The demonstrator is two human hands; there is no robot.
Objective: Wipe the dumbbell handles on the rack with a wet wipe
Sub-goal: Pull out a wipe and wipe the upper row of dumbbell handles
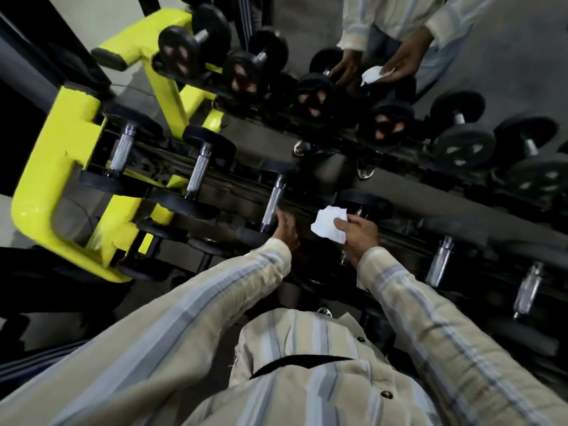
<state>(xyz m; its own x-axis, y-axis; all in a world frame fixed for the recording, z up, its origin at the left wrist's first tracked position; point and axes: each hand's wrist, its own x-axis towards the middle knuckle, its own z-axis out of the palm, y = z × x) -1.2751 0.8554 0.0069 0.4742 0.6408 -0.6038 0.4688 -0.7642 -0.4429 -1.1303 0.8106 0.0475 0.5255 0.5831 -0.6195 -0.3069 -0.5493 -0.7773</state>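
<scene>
Wet wipe: white wet wipe (329, 224), crumpled, just right of centre, above the rack's top row.
Right hand: right hand (359, 233) pinches the wipe's 4 o'clock edge between thumb and fingers (341, 223).
Left hand: left hand (285, 229), at the wipe's 9 o'clock, touches the near end of a knurled dumbbell handle (273, 204); whether its fingers curl round it, cannot tell.
Rack: yellow-framed dumbbell rack (52, 167) at 9 o'clock, holding black dumbbells.
Mirror: mirror (507, 50) toward 12 o'clock reflects hands and wipe.
</scene>
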